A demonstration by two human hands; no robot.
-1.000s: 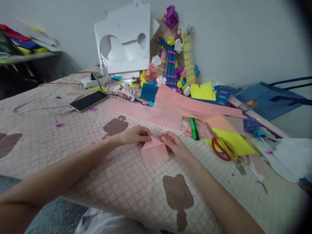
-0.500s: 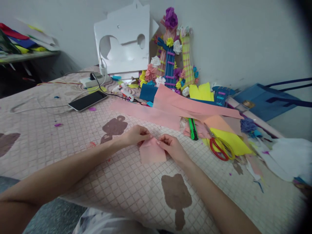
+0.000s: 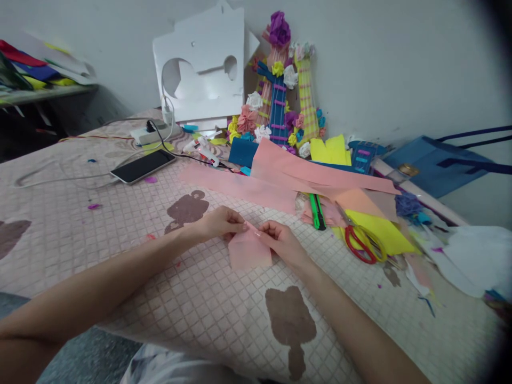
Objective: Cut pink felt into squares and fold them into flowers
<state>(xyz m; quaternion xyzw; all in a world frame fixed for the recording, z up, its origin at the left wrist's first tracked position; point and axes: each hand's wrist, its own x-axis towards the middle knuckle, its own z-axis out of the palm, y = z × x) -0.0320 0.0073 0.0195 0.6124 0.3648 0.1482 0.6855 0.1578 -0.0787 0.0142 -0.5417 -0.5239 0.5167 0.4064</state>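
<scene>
A small piece of pink crepe paper (image 3: pixel 250 253) is held at its upper edge between both hands, near the middle of the table. My left hand (image 3: pixel 224 221) pinches its top left corner, fingers closed. On the other side my right hand (image 3: pixel 280 239) grips the upper right part between thumb and fingers. The paper's lower edge hangs down flat and plain towards me. Slight creases show between the fingertips. Behind the hands lies a long pink paper strip (image 3: pixel 240 186).
To the right lie a green cutter (image 3: pixel 317 212), scissors with red and yellow handles (image 3: pixel 362 245) and yellow paper (image 3: pixel 384 232). A phone (image 3: pixel 143 166) and a white glue gun (image 3: pixel 203 151) with cables lie behind on the left. Decorated paper guitars (image 3: pixel 279 112) lean against the wall.
Both hands stay almost in place, still pinching the pink paper. The fingertips shift slightly along its top edge; the rest of the table looks the same.
</scene>
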